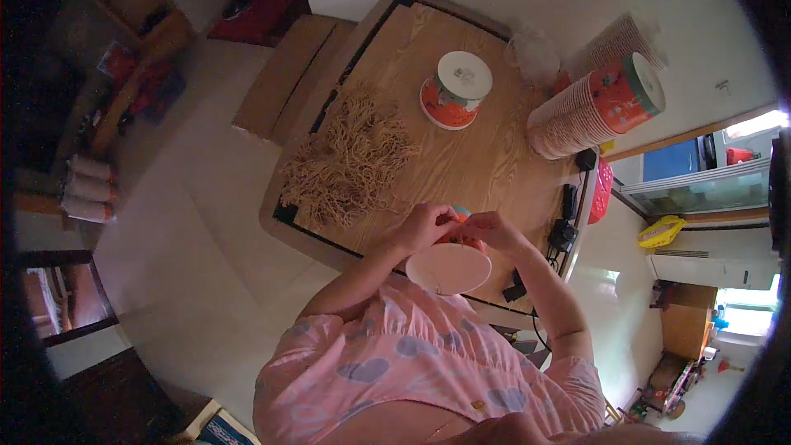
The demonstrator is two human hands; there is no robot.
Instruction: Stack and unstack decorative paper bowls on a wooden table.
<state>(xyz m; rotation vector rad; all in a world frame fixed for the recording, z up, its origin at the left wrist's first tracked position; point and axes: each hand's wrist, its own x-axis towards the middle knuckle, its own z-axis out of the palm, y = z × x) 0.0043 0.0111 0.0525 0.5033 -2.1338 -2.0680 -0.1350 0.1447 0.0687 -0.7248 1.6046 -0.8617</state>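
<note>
Close to my body, at the table's near edge, a red paper tub [449, 269] is tipped so that its wide white mouth faces me. My left hand [428, 226] and my right hand [493, 231] meet over its red side wall, both with fingers closed in a pinch. Whatever is between the fingertips is too small to make out. Left of the hands lies a tangled heap of tan cords [353, 161]. Farther back, a matching paper tub [456, 89] stands upside down on the wood-grain table [482, 173], white base upward.
A long stack of nested tubs [589, 111] leans at the table's right, with another stack [622, 43] behind it by the wall. Black power adapters [563, 235] and cables line the right edge. A cardboard box [292, 74] stands past the left edge. A red basket [601, 189] sits beyond the right edge.
</note>
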